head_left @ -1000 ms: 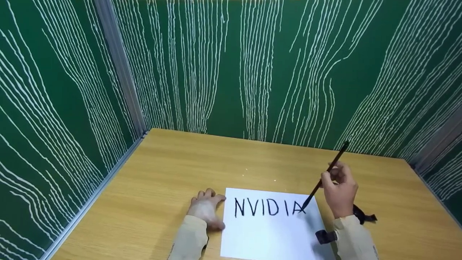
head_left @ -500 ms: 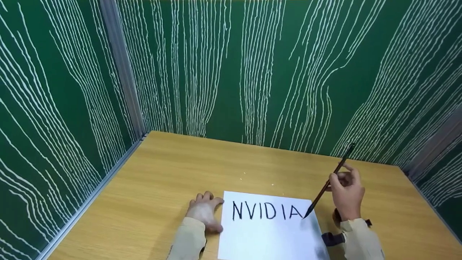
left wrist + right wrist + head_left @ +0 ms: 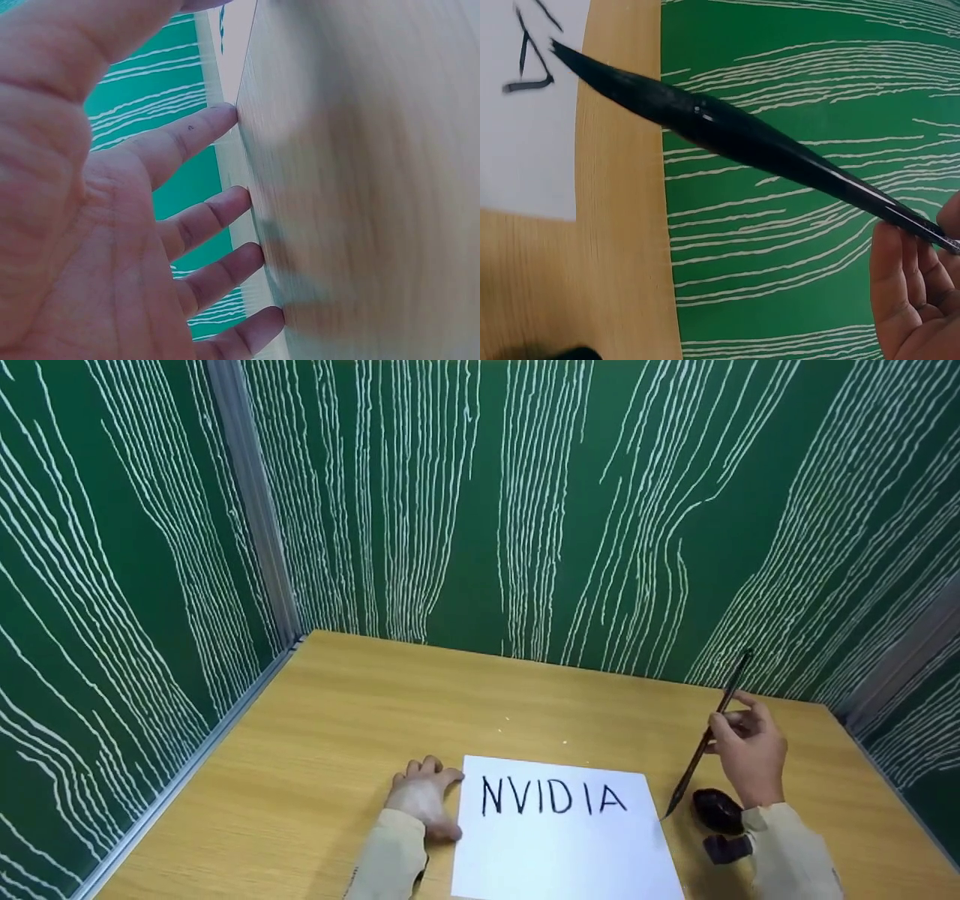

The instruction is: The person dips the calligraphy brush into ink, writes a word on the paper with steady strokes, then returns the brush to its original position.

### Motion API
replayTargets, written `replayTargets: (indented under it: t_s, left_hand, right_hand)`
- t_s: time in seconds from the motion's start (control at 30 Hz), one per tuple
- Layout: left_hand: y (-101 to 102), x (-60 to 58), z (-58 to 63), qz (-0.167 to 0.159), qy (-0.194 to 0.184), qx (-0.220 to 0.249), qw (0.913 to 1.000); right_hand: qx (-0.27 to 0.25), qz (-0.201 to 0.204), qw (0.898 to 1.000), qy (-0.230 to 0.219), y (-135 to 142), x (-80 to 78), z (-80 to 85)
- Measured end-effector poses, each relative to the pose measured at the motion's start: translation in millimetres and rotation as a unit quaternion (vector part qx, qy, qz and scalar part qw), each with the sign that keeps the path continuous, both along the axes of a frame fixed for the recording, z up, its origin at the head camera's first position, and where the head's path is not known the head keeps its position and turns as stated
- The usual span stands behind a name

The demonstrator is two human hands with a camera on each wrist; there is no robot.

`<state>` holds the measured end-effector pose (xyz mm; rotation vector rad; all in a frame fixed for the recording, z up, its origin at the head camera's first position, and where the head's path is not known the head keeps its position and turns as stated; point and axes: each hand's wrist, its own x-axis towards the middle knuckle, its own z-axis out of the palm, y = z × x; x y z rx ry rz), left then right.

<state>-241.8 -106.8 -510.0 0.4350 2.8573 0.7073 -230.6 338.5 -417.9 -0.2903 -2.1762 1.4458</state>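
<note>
A white sheet of paper (image 3: 555, 855) lies on the table, with "NVIDIA" lettered on it in black. My right hand (image 3: 752, 754) pinches a dark writing brush (image 3: 705, 742) by its handle between thumb and fingers. The brush slants down to the left, its black tip beside the paper's right edge in the head view. In the right wrist view the brush's bristles (image 3: 622, 86) show dark and come to a split point. My left hand (image 3: 424, 799) has its fingers spread at the paper's left edge, fingertips (image 3: 266, 322) resting on the table.
A black oval object (image 3: 718, 811) sits on the wooden table (image 3: 360, 697) by the right wrist, partly behind the sleeve. Small white specks dot the table beyond the paper. Green panels (image 3: 480, 622) with white wavy lines rise at the back and both sides.
My right hand has lifted the brush away from the letter A and carried it right, past the paper's edge. The black oval object shows more fully. My left hand keeps its place by the paper.
</note>
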Motion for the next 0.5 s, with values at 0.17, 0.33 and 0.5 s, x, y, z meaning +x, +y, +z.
replayTargets:
  t_s: [0.17,0.33,0.5]
  left_hand:
    - [-1.1,1.1,3.0,-0.003,0.003,0.011,0.9999]
    - [1.5,12.6,20.3,0.011,-0.010,0.007,0.9999]
    - [3.0,12.1,17.5,0.013,-0.010,0.004,0.9998]
  right_hand:
    - [0.018,0.032,0.999,-0.030,26.3,-5.8,1.0]
    - [0.035,0.077,0.992,-0.094,55.8,-13.9,-5.0]
    - [0.044,0.101,0.980,-0.165,87.4,-19.2,-12.8]
